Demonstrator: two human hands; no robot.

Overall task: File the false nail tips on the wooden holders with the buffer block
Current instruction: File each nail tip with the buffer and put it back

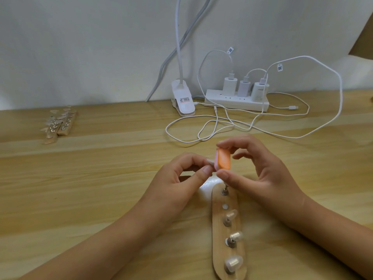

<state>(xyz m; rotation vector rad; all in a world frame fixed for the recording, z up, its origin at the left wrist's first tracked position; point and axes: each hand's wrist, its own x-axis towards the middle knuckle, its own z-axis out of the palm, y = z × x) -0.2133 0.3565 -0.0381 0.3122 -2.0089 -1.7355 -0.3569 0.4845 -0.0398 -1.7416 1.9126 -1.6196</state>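
My right hand (260, 170) pinches a small orange and pink buffer block (223, 159) between thumb and fingers. My left hand (181, 178) pinches a clear false nail tip (211, 161) against the block's pink side. Below the hands a long wooden holder (218, 237) lies on the table. Three clear tips stand on its metal pegs, for example the nearest tip (233, 262). One white socket (225, 206) on the holder is bare, and the top peg (224, 190) sits under my right thumb.
More wooden holders with nail tips (59, 124) lie at the far left of the wooden table (101, 178). A white clip lamp (183, 101), a power strip with three chargers (237, 99) and looping white cables (222, 128) lie behind the hands.
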